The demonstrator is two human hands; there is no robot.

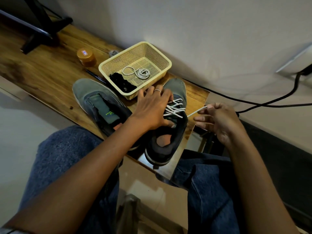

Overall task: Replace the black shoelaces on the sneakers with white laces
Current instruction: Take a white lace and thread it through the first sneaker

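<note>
Right sneaker (175, 92) at tabletop (50, 68) 5 o'clock edge. My left hand (152, 108) steadies tongue; right hand (219, 120) pinches white lace (196, 111), drawn toward 3 o'clock. I judge: pull evenly, keep crossings flat.

Basket (166, 62) behind two sneakers (99, 102)

The person wears blue denim jeans (67, 157) on both legs. The forearms are bare, with no sleeves showing. 1 thin silver ring (157, 90) sits on a finger of the left hand (152, 112).
</note>
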